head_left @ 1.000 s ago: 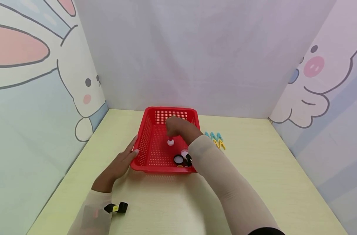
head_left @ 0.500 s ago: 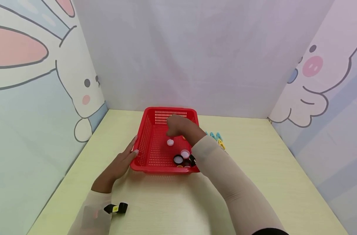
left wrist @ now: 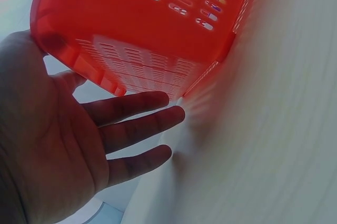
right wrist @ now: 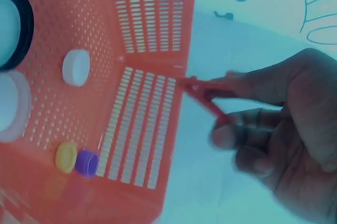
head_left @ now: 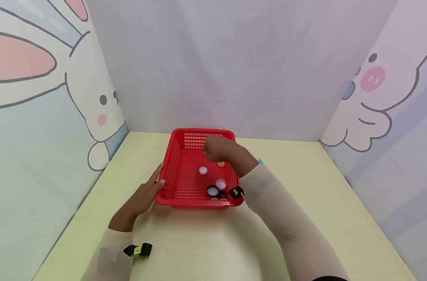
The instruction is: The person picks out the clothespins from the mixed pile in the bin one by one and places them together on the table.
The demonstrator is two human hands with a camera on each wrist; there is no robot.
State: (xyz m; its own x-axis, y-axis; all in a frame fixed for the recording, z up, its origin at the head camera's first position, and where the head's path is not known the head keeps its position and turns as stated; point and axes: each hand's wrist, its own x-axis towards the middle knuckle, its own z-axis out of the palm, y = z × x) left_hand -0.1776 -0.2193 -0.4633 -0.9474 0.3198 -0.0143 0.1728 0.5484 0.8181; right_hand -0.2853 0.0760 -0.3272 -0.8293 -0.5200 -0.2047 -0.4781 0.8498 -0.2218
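Note:
A red perforated plastic basket [head_left: 199,203] stands on the table. My left hand [head_left: 143,197] rests against its left side, thumb at the rim and fingers straight; the left wrist view shows the fingers spread below the basket's wall. My right hand [head_left: 220,150] is raised over the far right part of the basket. In the right wrist view it pinches a small red clip [right wrist: 210,106] between thumb and fingers, beside the basket's edge; the head view hides this clip. A white cap [head_left: 203,170] lies apart on the basket floor.
Inside the basket lie a black-rimmed lid [head_left: 212,191], a pink-rimmed lid [head_left: 221,184], a yellow cap [right wrist: 66,157] and a purple cap [right wrist: 87,163]. Right of it, a teal clip [head_left: 260,160] shows behind my right arm. A cloth wall [head_left: 213,70] closes the back.
My right hand has lifted with the red clip and moved to the right, away from the white cap, which stays in place. My left hand has kept its place on the basket.

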